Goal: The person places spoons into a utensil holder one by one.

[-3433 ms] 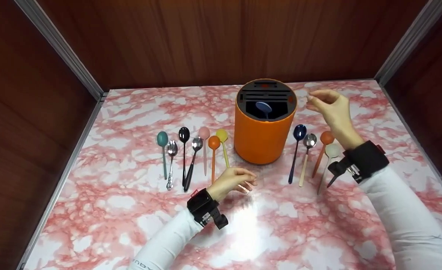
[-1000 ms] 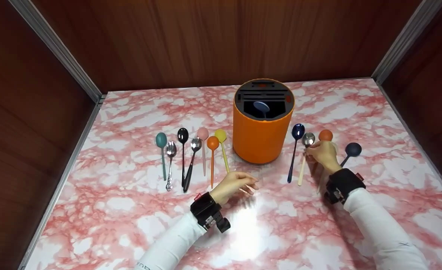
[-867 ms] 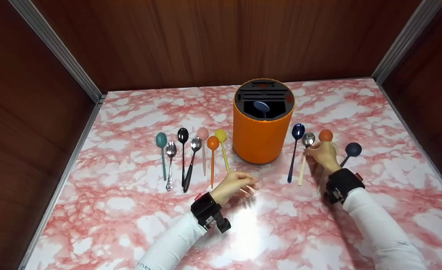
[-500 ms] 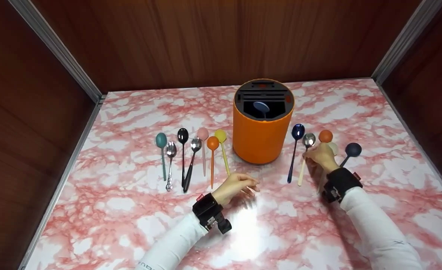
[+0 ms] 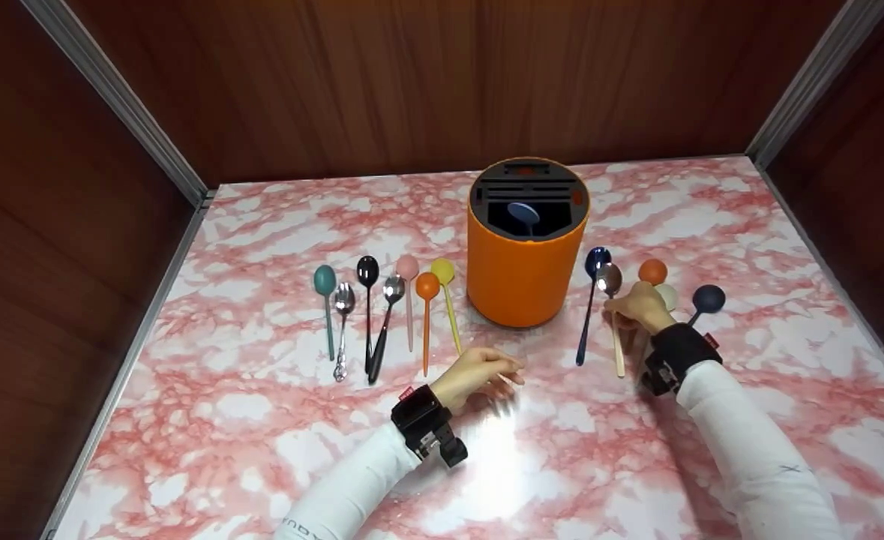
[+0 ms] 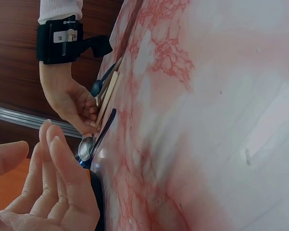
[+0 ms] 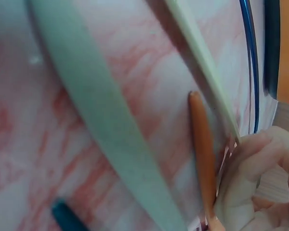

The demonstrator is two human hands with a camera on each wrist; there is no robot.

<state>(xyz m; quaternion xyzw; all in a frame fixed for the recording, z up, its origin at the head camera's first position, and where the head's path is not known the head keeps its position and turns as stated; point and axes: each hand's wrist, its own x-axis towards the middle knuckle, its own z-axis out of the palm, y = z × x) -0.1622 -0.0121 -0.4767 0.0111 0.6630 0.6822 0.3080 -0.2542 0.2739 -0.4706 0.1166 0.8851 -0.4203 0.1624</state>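
My right hand (image 5: 640,306) pinches a spoon (image 5: 609,279) with a silver bowl and a cream handle. In the right wrist view the cream handle (image 7: 202,57) runs up to my fingertips, close to the table. A dark blue spoon (image 5: 597,261) lies just left of it, and the silver bowl is near or over the blue one. Beneath and beside the hand are an orange spoon (image 5: 652,271) and a pale green spoon (image 5: 666,295), both partly hidden. My left hand (image 5: 479,373) holds nothing, its fingers relaxed above the table.
An orange utensil holder (image 5: 520,285) stands at centre, a dark blue utensil (image 5: 523,214) in its front compartment. Left of it lie several spoons, including a yellow spoon (image 5: 443,271) and a teal spoon (image 5: 325,280). A dark round spoon (image 5: 708,299) lies far right. Wooden walls enclose the table.
My right hand came down from beside the holder, leaving the dark round spoon at right, and took hold of the cream-handled spoon, whose bowl has swung left and handle end right. Left hand barely moved.
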